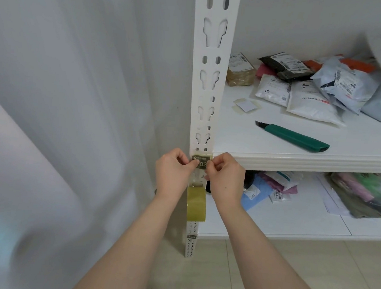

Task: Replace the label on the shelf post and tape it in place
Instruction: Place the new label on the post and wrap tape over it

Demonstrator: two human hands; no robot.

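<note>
Pinching label (203, 162) against post (210, 77): left hand (173, 172), right hand (225, 177), one edge each. Risk: uneven pull skews label, creases tape (196, 206) hanging below it.

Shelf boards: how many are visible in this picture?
2. The upper board holds the green knife; the lower board lies beneath it. Others above may be out of view.

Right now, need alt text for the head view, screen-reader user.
The left hand and right hand pinch the sides of a small label marked 03 against a white slotted shelf post, with tan tape hanging below it. On the shelf to the right lie a green utility knife and a pile of parcels.
</note>
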